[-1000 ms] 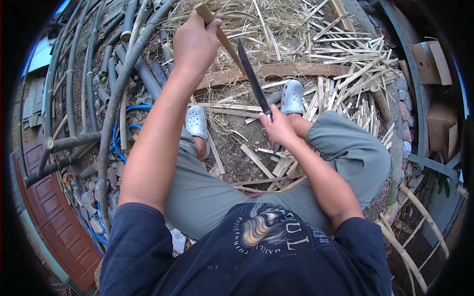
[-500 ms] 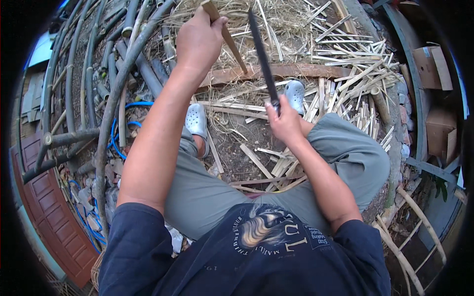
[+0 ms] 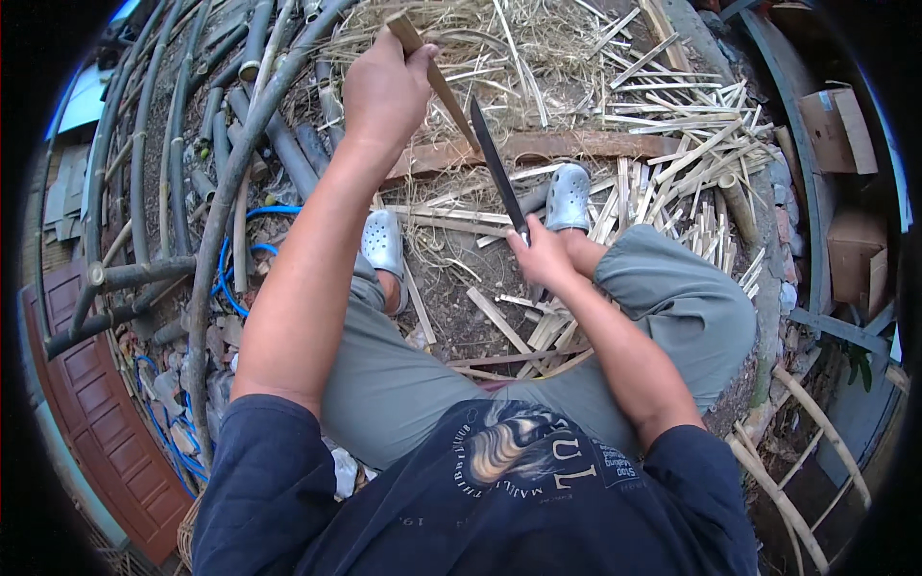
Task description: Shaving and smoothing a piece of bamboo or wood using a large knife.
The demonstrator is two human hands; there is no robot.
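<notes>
My left hand is closed round the upper part of a flat bamboo strip. The strip slants down to the right, and its lower end meets a reddish-brown wooden plank lying across the ground. In my right hand is a machete by its handle; the long dark blade points up and slightly left. Its tip is close to the strip's lower part, on the right side; whether they touch I cannot tell. My feet in pale clogs stand just on the near side of the plank.
Split bamboo pieces lie in a heap at the right, and shavings cover the ground beyond the plank. Bamboo poles and a blue hose are at the left. Cardboard boxes stand at the far right.
The machete's blade has come down and its tip now sits nearer the bamboo strip. My right hand has lowered slightly; my left hand has hardly moved.
</notes>
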